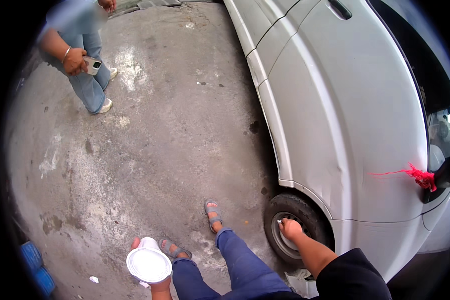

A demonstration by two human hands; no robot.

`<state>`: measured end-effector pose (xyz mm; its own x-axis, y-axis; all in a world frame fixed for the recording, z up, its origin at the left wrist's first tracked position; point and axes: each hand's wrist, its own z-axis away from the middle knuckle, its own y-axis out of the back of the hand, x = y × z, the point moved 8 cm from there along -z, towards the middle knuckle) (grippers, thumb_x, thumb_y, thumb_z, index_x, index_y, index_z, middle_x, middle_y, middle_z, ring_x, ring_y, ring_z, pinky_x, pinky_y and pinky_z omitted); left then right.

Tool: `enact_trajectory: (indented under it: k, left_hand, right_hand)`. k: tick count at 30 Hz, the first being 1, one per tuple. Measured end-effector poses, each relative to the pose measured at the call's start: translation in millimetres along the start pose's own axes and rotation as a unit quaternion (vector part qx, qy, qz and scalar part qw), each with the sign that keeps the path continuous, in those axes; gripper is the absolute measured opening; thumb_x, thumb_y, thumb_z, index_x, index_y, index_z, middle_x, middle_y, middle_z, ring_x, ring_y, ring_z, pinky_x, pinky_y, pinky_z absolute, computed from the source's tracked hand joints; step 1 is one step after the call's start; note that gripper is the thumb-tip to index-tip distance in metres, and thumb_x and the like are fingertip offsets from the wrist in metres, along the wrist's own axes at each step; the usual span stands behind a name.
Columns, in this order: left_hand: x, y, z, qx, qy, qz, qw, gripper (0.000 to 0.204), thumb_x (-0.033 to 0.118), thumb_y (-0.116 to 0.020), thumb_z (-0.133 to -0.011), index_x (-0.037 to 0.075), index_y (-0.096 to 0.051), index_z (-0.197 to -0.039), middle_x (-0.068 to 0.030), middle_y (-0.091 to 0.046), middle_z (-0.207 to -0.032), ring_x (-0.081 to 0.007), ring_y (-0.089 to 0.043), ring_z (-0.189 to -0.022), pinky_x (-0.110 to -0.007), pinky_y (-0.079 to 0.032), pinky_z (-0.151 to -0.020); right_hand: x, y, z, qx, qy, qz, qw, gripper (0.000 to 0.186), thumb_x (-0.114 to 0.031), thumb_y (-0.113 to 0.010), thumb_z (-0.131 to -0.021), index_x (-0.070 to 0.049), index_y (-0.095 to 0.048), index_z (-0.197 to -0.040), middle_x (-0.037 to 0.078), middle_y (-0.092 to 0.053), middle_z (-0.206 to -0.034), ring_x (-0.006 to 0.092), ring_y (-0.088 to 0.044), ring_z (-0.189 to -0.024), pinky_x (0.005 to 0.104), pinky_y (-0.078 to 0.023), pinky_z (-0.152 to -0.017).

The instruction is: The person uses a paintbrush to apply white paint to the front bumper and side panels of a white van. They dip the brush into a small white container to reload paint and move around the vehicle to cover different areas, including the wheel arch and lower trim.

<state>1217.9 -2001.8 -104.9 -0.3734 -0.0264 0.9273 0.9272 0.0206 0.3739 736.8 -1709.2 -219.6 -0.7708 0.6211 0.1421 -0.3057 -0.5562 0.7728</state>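
My left hand [135,243] is closed around a white round plastic tub [149,265], held low at the left of my legs. Its round top is white; whether that is a lid or the inside, I cannot tell. My right arm reaches out to the front wheel [312,216] of a silver-grey van. There my right hand [291,229] is closed in a pinch in front of the rim, with a small white thing [279,221] at the fingertips. What that thing is cannot be made out.
The van's side [325,120] runs along the right, with red string [421,177] tied at its mirror. Another person [87,65] stands at the far left holding a phone [92,65]. Blue containers [32,255] stand at lower left; white scraps [94,279] lie on the stained concrete floor [175,120].
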Motion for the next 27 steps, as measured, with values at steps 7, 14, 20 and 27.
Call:
enact_trajectory:
  k: [7,14,20,27]
  left_hand:
    - [78,101,14,-0.110,-0.014,0.144,0.983,0.063,-0.002,-0.067,-0.072,0.001,-0.040,-0.130,-0.0110,-0.048,-0.126,-0.0218,-0.048,-0.114,-0.034,-0.038,-0.098]
    - [118,154,47,-0.165,-0.163,-0.003,0.973,0.060,0.002,-0.072,-0.066,0.000,-0.047,-0.121,-0.0129,-0.057,-0.113,-0.0250,-0.055,-0.104,-0.036,-0.043,-0.090]
    - [112,163,114,-0.204,-0.139,0.031,0.969,0.055,0.000,-0.076,-0.068,0.000,-0.050,-0.116,-0.0096,-0.058,-0.109,-0.0207,-0.056,-0.100,-0.032,-0.044,-0.089]
    - [145,184,218,-0.306,-0.149,0.022,0.940,0.052,0.003,-0.076,-0.069,-0.001,-0.051,-0.114,-0.0088,-0.059,-0.107,-0.0192,-0.057,-0.098,-0.032,-0.044,-0.087]
  right_hand:
    - [20,2,187,0.029,-0.140,-0.086,0.986,0.027,-0.027,-0.057,-0.079,-0.006,-0.060,-0.097,0.019,-0.065,-0.094,0.0347,-0.062,-0.091,0.0442,-0.049,-0.081]
    - [27,-58,318,0.074,-0.231,-0.198,0.950,0.024,-0.023,-0.059,-0.078,-0.008,-0.063,-0.096,0.018,-0.065,-0.093,0.0338,-0.062,-0.091,0.0426,-0.049,-0.081]
    - [28,-121,405,0.103,-0.308,-0.298,0.898,0.024,-0.021,-0.059,-0.077,-0.007,-0.063,-0.097,0.018,-0.066,-0.092,0.0347,-0.062,-0.090,0.0439,-0.049,-0.080]
    - [17,-269,564,0.083,-0.396,-0.374,0.835,0.027,-0.020,-0.059,-0.076,-0.004,-0.063,-0.097,0.021,-0.065,-0.092,0.0353,-0.062,-0.091,0.0432,-0.049,-0.080]
